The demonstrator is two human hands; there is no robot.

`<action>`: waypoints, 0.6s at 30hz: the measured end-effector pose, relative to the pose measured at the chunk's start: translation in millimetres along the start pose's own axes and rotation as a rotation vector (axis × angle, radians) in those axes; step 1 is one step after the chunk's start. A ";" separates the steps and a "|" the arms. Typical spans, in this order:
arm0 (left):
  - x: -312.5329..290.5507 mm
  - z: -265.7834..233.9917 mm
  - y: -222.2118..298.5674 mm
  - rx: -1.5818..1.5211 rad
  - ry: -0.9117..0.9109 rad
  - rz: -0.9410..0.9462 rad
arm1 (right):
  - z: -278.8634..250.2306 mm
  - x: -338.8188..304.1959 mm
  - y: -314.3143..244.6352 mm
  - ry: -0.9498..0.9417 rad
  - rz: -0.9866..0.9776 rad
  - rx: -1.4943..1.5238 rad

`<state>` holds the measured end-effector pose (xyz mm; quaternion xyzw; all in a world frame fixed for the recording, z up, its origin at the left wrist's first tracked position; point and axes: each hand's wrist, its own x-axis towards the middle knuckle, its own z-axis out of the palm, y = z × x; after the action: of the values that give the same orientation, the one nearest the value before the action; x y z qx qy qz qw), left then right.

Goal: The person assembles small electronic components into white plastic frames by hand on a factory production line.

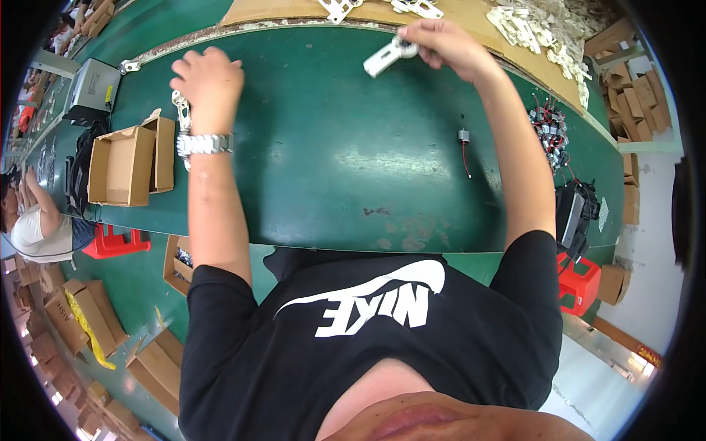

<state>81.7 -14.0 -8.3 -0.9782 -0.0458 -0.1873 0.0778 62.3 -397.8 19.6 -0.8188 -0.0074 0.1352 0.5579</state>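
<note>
My right hand (448, 50) is closed on one end of a white plastic housing (384, 59), an elongated piece with a slot and a round end. It holds the piece near the far edge of the green table (331, 169). At the far left, my left hand (209, 77) is over the table with its fingers apart and slightly bent. Another white plastic part (181, 110) lies beside and partly under that hand and wrist. A small motor (464, 137) with a red wire lies on the table below my right hand.
White plastic parts (515, 29) are heaped on cardboard at the back right. Small wired motors (548, 132) are piled at the right edge. On the left stand an open cardboard box (120, 167) and a grey metal case (93, 90). A person (44, 220) sits farther left.
</note>
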 end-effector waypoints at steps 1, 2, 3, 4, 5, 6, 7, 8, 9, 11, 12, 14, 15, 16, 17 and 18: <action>9.4 2.0 -11.3 0.017 -0.089 -0.001 | -10.1 8.7 -8.0 0.017 0.004 0.075; 20.4 2.7 -18.1 0.028 -0.174 0.009 | -34.7 26.1 -5.7 0.011 -0.054 0.023; 32.1 10.5 -25.2 0.018 -0.238 -0.009 | -46.4 37.9 -15.0 0.057 -0.054 0.104; 40.6 9.7 -27.8 0.011 -0.306 -0.021 | -51.4 41.8 -27.5 0.104 -0.048 0.187; 47.3 5.6 -31.1 0.005 -0.377 -0.033 | -42.3 38.1 -35.7 0.084 -0.153 0.429; 49.0 6.6 -34.6 0.001 -0.368 0.008 | -29.3 29.6 -44.8 0.071 -0.259 0.670; 51.3 8.5 -39.9 -0.025 -0.393 0.042 | -13.6 6.9 -61.7 0.137 -0.217 0.597; 53.0 7.3 -45.1 -0.050 -0.413 0.076 | -6.0 -10.3 -67.2 0.150 -0.146 0.417; 51.6 7.1 -44.2 -0.082 -0.360 0.139 | -6.8 -22.7 -66.7 0.172 -0.067 0.234; 45.2 -9.8 -36.5 -0.308 -0.416 0.097 | -17.1 -41.2 -21.2 0.034 -0.312 -0.331; 37.1 -17.4 -35.3 -0.494 -0.382 0.128 | -19.3 -57.2 -1.0 -0.019 -0.435 -0.585; 20.7 -30.3 -24.5 -0.925 -0.495 0.099 | -23.7 -100.0 6.7 -0.073 -0.274 -0.844; 9.1 -35.9 -14.0 -1.104 -0.507 0.136 | -17.3 -121.8 -5.4 -0.089 -0.036 -0.917; -1.8 -44.0 0.1 -1.171 -0.527 0.159 | -9.2 -136.2 -11.1 -0.042 0.083 -0.909; -8.0 -43.9 10.5 -1.247 -0.587 0.228 | -4.4 -142.1 -14.3 0.004 0.195 -0.900; -15.7 -44.4 26.5 -1.365 -0.620 0.243 | -5.4 -148.6 4.4 0.038 0.173 -0.865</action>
<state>54.3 -48.6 23.0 -0.8152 0.1686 0.1191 -0.5412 -80.2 -428.5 49.1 -0.9769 0.0153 0.1508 0.1506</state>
